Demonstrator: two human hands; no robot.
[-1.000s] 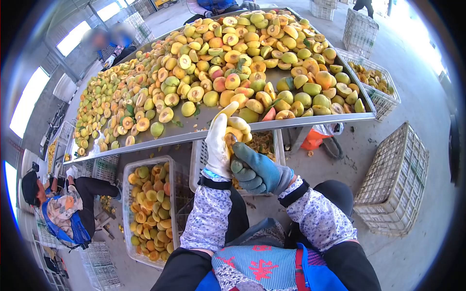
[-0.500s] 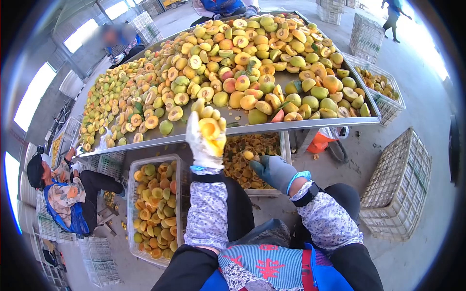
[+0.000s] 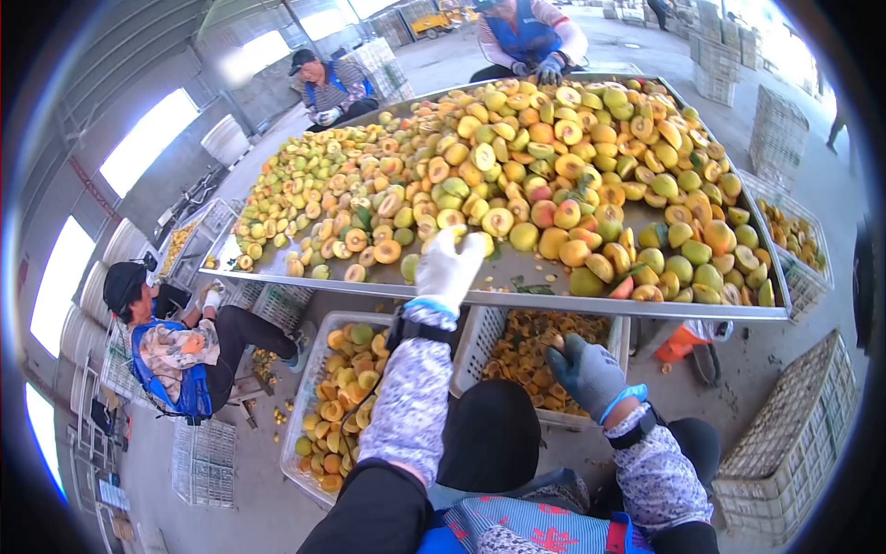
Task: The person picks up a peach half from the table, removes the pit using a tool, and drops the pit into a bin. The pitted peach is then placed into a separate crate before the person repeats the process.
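Currently, left hand (image 3: 448,270) near 12 o'clock, fingers spread wide against fruit halves (image 3: 498,222) on desk (image 3: 517,268). Right hand (image 3: 591,374) at 4 o'clock over scrap crate (image 3: 472,349), fingers curled, grip unclear.

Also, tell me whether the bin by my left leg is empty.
Not empty: the bin holds many fruit pieces; their depth is hidden.

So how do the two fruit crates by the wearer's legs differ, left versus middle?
The left crate holds plump, yellow-orange fruit halves; the middle crate holds smaller-looking, flatter, browner pieces. The left crate lies lengthwise away from the wearer, the middle crate crosswise. Both are pale, open-topped and below the tabletop.
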